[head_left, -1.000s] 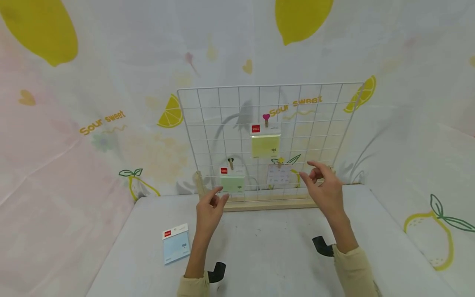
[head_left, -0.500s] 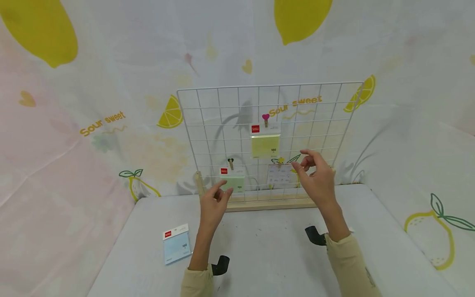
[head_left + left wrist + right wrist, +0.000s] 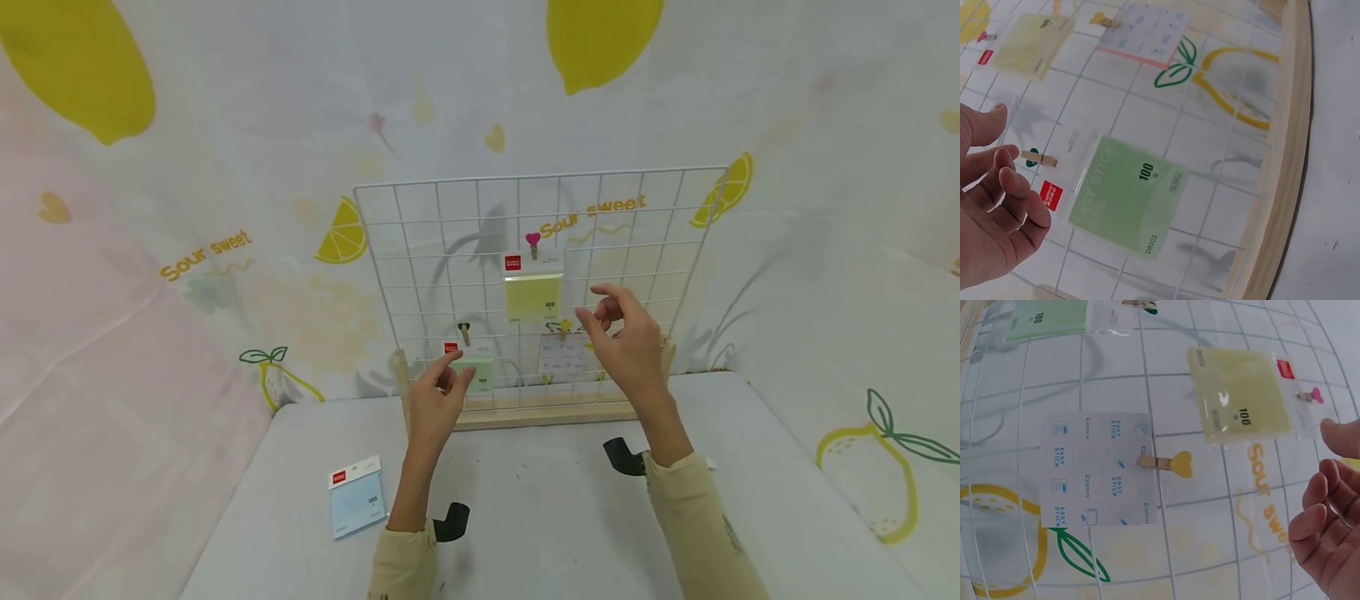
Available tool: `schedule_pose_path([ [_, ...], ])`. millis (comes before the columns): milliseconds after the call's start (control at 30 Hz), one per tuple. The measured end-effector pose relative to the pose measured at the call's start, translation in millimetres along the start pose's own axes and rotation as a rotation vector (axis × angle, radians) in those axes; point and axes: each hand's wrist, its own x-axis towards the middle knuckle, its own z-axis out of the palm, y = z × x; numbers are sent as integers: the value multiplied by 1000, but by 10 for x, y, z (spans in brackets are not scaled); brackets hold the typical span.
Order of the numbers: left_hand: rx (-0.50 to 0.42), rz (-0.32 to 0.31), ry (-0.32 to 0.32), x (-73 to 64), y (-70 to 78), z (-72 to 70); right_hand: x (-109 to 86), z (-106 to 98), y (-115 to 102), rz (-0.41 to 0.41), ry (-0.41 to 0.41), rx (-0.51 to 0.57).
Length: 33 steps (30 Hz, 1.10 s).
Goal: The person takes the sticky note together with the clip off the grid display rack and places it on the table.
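Note:
A white wire grid panel (image 3: pixel 480 285) stands upright in a wooden base. Clipped to it are a yellow sticky-note pack (image 3: pixel 534 298), a green sticky-note pack (image 3: pixel 1129 194) and a white printed sheet (image 3: pixel 1097 469). Each hangs from a small wooden clothespin: pink heart (image 3: pixel 1316 395), dark green heart (image 3: pixel 1032 157) and yellow heart (image 3: pixel 1180 464). My left hand (image 3: pixel 437 407), thumb and index finger apart, holds nothing and overlaps the green pack in the head view. Beside the yellow pack, my right hand (image 3: pixel 624 342) is also without a thing, fingers loosely bent.
A blue sticky-note pack (image 3: pixel 357 498) lies on the white table (image 3: pixel 525 517), left of my left forearm. The grid's wooden base (image 3: pixel 547 414) runs along the table's back. Behind it hangs a lemon-print cloth (image 3: pixel 285 167).
Both hands have risen toward the grid. The left has also shifted slightly right, over the green pack; the right has moved left toward the yellow pack. The clipped things stay put.

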Motion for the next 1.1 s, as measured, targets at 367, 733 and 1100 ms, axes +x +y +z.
schedule_pose_path([
  [367,7,30,1,149,91,59,176,95,-110,8,-33,33],
  [733,-11,87,5,285,154,56,376,201,-204,-5,-56,69],
  [1100,-28,131,6,402,201,139,547,257,-256,-4,-88,98],
])
